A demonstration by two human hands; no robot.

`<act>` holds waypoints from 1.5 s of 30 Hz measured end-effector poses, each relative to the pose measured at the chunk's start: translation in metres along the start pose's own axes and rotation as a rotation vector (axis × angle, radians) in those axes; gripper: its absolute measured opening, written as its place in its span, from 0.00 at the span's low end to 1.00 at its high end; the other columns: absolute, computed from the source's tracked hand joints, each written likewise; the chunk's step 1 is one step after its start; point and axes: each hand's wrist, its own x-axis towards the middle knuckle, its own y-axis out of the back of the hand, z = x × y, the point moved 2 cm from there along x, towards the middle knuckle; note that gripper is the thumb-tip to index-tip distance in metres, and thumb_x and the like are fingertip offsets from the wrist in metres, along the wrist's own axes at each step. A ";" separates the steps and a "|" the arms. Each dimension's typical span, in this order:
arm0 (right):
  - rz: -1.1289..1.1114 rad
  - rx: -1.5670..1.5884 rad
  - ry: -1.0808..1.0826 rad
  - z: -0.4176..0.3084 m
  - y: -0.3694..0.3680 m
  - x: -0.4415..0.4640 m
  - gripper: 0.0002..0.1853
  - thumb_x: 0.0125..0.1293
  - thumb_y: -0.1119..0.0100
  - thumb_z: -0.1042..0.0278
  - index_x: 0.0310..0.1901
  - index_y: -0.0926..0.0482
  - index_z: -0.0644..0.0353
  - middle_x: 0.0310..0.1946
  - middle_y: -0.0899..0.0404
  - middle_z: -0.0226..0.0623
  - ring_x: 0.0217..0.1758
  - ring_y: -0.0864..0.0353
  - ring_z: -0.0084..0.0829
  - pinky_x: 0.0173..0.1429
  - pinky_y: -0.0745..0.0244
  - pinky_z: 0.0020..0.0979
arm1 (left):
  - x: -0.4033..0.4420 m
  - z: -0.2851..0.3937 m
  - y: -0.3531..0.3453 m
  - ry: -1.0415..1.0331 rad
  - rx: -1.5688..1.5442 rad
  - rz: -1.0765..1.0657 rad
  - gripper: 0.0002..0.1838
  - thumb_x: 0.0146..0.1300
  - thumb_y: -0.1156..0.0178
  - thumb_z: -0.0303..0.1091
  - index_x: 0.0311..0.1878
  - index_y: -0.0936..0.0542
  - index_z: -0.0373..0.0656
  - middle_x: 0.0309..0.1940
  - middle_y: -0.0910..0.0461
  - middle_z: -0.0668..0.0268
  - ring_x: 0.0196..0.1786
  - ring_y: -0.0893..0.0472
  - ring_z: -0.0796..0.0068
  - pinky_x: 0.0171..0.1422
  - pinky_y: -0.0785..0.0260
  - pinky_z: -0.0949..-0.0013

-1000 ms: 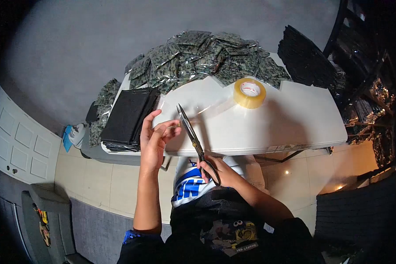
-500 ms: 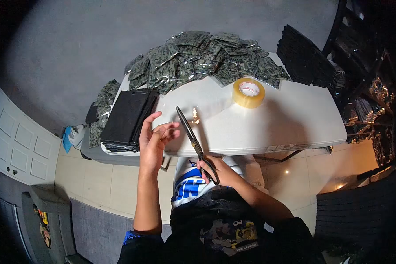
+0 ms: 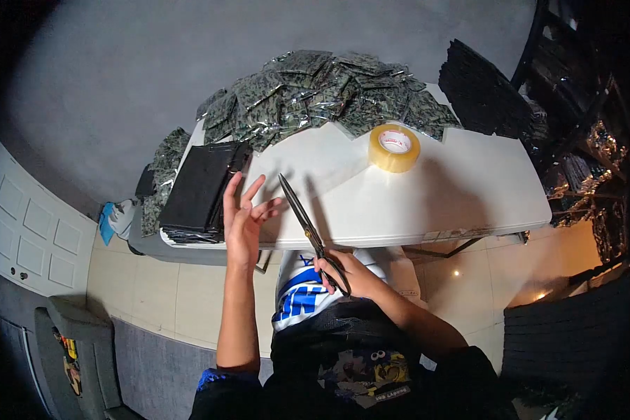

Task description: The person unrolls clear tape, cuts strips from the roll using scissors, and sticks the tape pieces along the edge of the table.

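Observation:
My right hand point(image 3: 346, 273) is closed round the handles of black scissors point(image 3: 306, 225) at the table's front edge, blades pointing up and away and nearly together. My left hand point(image 3: 243, 213) is raised with its fingers spread, just right of a stack of black packets point(image 3: 201, 187). Nothing shows between its fingers. A roll of clear yellowish tape point(image 3: 394, 148) lies on the white table point(image 3: 378, 203), and a faint clear strip runs from it toward the left. Behind it is a heap of camouflage-patterned packets point(image 3: 294, 98) in clear plastic.
A black stack point(image 3: 483, 91) is at the table's back right. More camouflage packets point(image 3: 164, 168) lie beyond the left edge. A dark rack point(image 3: 581, 154) with shiny packets stands at the right. A grey armchair point(image 3: 80, 329) and a white door point(image 3: 35, 217) are at the left.
My left hand's fingers have spread and lifted. The strip's end no longer shows near the scissors' tips, and a bright glint there has gone. My right hand still holds the scissors.

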 end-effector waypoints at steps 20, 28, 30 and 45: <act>-0.149 -0.065 0.109 -0.018 0.004 -0.033 0.20 0.84 0.46 0.45 0.50 0.24 0.58 0.31 0.23 0.27 0.32 0.21 0.22 0.38 0.24 0.31 | 0.011 -0.007 -0.022 -0.023 -0.233 -0.068 0.43 0.74 0.46 0.51 0.86 0.49 0.52 0.82 0.38 0.44 0.65 0.18 0.39 0.73 0.26 0.46; -0.115 0.035 0.089 -0.019 0.035 -0.075 0.17 0.86 0.49 0.50 0.54 0.26 0.58 0.35 0.24 0.30 0.37 0.21 0.24 0.46 0.25 0.30 | 0.012 -0.012 -0.026 -0.084 -0.008 -0.064 0.41 0.76 0.40 0.39 0.86 0.49 0.50 0.80 0.36 0.45 0.61 0.14 0.47 0.70 0.24 0.51; -0.081 0.036 0.114 -0.015 0.041 -0.081 0.16 0.86 0.50 0.52 0.54 0.26 0.58 0.35 0.23 0.31 0.37 0.21 0.24 0.46 0.25 0.31 | 0.013 -0.017 -0.026 -0.164 0.187 -0.084 0.44 0.74 0.36 0.31 0.86 0.49 0.49 0.80 0.35 0.45 0.60 0.13 0.51 0.67 0.22 0.55; 0.018 -0.067 0.138 -0.016 0.064 -0.081 0.14 0.87 0.51 0.57 0.53 0.25 0.60 0.30 0.23 0.31 0.34 0.21 0.25 0.43 0.25 0.32 | 0.023 -0.030 -0.026 -0.042 0.612 -0.081 0.54 0.60 0.30 0.12 0.84 0.48 0.51 0.75 0.30 0.50 0.51 0.13 0.70 0.58 0.16 0.67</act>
